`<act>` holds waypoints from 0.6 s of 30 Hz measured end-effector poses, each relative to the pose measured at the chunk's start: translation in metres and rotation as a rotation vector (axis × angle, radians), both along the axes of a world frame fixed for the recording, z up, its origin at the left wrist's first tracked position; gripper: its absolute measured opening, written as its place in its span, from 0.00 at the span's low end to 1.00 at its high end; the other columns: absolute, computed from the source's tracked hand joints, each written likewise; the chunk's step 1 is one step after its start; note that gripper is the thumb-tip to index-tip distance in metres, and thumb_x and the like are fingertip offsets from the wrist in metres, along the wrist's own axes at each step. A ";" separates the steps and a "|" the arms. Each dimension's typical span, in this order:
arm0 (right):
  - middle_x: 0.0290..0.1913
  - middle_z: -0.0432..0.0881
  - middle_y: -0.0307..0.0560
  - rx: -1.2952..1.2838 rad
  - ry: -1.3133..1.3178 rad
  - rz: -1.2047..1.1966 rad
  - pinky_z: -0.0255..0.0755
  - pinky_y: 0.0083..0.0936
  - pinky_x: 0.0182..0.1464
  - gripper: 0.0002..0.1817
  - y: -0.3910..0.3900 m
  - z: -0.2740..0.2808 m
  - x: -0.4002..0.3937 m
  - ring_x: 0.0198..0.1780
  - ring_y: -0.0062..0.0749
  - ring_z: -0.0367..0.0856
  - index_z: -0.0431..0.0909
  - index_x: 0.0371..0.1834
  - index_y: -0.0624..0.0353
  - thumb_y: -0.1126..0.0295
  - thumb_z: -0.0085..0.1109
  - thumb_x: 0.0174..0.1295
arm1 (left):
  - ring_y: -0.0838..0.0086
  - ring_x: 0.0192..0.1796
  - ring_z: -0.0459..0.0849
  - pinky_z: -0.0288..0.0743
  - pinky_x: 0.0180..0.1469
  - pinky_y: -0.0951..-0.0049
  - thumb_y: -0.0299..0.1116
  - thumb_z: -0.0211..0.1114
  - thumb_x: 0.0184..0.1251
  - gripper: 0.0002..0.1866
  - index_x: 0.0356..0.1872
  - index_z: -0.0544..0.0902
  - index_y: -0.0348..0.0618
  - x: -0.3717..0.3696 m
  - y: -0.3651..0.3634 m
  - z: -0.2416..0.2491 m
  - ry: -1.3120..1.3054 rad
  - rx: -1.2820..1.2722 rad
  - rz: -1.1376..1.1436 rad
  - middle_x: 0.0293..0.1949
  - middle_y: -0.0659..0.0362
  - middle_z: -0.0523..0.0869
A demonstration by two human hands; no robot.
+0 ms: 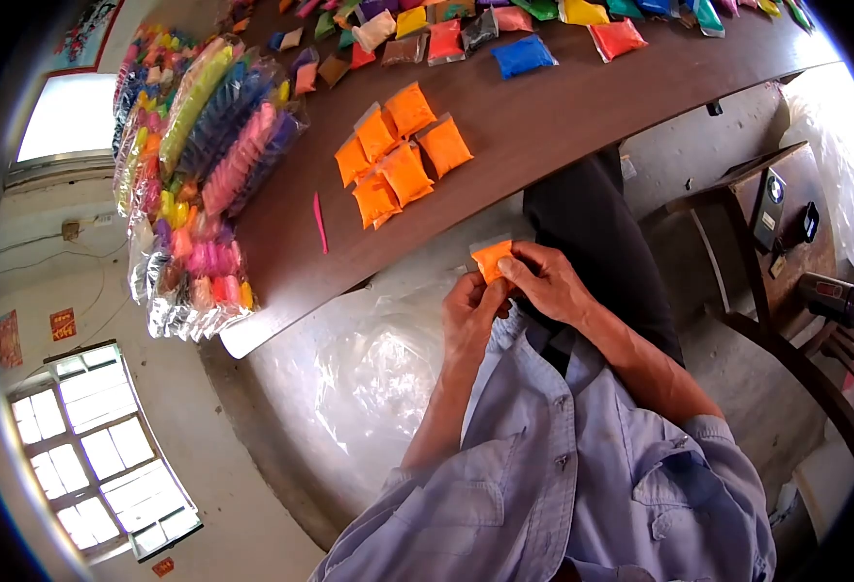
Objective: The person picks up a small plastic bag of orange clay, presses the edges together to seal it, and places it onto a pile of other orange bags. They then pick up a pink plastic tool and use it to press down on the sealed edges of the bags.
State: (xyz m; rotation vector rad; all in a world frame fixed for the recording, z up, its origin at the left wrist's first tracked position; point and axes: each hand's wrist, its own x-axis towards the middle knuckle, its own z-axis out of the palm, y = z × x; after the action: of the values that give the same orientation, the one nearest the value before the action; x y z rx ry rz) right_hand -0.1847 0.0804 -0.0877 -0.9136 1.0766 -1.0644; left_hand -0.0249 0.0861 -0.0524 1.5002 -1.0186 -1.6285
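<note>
A small orange packet [491, 258] with a clear plastic top is pinched between both hands, just off the table's near edge. My left hand [470, 312] grips it from below with thumb and fingers. My right hand [549, 282] closes over its right side. On the brown table [563, 116] beyond my hands lies a cluster of several matching orange packets [400, 157]. A thin pink stick [321, 222] lies left of that cluster.
Large clear bags of many-coloured packets [199, 175] are stacked on the table's left end. Loose packets in mixed colours, among them a blue one [524, 55] and a red one [617, 38], line the far side. A wooden chair [786, 262] stands to the right. Clear plastic sheeting [378, 364] covers the floor.
</note>
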 end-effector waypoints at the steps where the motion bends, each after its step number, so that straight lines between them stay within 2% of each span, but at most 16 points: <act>1: 0.37 0.82 0.36 0.001 -0.023 -0.002 0.75 0.17 0.42 0.14 0.001 -0.001 0.001 0.38 0.14 0.77 0.83 0.52 0.66 0.65 0.59 0.77 | 0.80 0.33 0.81 0.75 0.39 0.76 0.34 0.67 0.75 0.15 0.51 0.82 0.31 0.001 0.000 -0.001 -0.039 -0.009 -0.002 0.36 0.59 0.88; 6: 0.36 0.81 0.35 -0.024 -0.055 0.024 0.74 0.17 0.41 0.12 0.002 -0.002 -0.002 0.37 0.14 0.76 0.82 0.51 0.66 0.67 0.59 0.76 | 0.80 0.32 0.80 0.75 0.39 0.77 0.33 0.67 0.76 0.13 0.50 0.83 0.32 0.003 -0.003 0.005 -0.091 -0.016 -0.018 0.35 0.60 0.87; 10: 0.36 0.80 0.34 -0.051 0.118 0.109 0.71 0.17 0.39 0.11 0.001 -0.003 -0.006 0.37 0.14 0.74 0.83 0.50 0.66 0.69 0.58 0.75 | 0.82 0.33 0.79 0.74 0.38 0.78 0.36 0.64 0.78 0.12 0.47 0.84 0.35 0.017 -0.007 -0.008 -0.069 -0.102 -0.020 0.33 0.63 0.86; 11: 0.36 0.79 0.34 -0.037 0.200 0.154 0.71 0.17 0.39 0.11 0.000 0.000 -0.005 0.36 0.14 0.73 0.83 0.50 0.65 0.69 0.58 0.74 | 0.84 0.33 0.77 0.72 0.37 0.78 0.38 0.63 0.79 0.13 0.44 0.85 0.37 0.023 -0.008 -0.015 -0.175 -0.125 -0.050 0.31 0.64 0.84; 12: 0.36 0.79 0.34 -0.068 0.179 0.169 0.71 0.17 0.39 0.11 0.000 0.003 -0.003 0.36 0.14 0.73 0.83 0.50 0.65 0.69 0.58 0.74 | 0.86 0.32 0.75 0.72 0.33 0.79 0.36 0.69 0.76 0.12 0.37 0.84 0.37 0.022 -0.011 -0.007 -0.217 -0.118 -0.050 0.28 0.67 0.81; 14: 0.34 0.82 0.39 -0.029 0.068 0.077 0.72 0.22 0.38 0.12 0.003 0.005 0.000 0.35 0.18 0.75 0.84 0.48 0.66 0.68 0.59 0.73 | 0.86 0.30 0.73 0.69 0.31 0.79 0.36 0.69 0.75 0.13 0.35 0.84 0.36 0.023 -0.011 -0.010 -0.273 -0.158 -0.050 0.25 0.68 0.79; 18: 0.34 0.82 0.40 -0.028 0.010 0.011 0.73 0.21 0.38 0.12 0.001 0.004 0.001 0.35 0.18 0.75 0.84 0.48 0.66 0.68 0.59 0.73 | 0.86 0.29 0.72 0.67 0.30 0.79 0.37 0.70 0.74 0.14 0.35 0.84 0.35 0.018 -0.007 -0.011 -0.333 -0.276 -0.058 0.24 0.68 0.78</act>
State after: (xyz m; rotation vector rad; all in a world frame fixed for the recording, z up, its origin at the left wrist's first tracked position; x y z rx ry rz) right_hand -0.1840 0.0809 -0.0842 -0.9478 1.0663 -1.0693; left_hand -0.0073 0.0792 -0.0629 1.5905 -1.4170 -1.2359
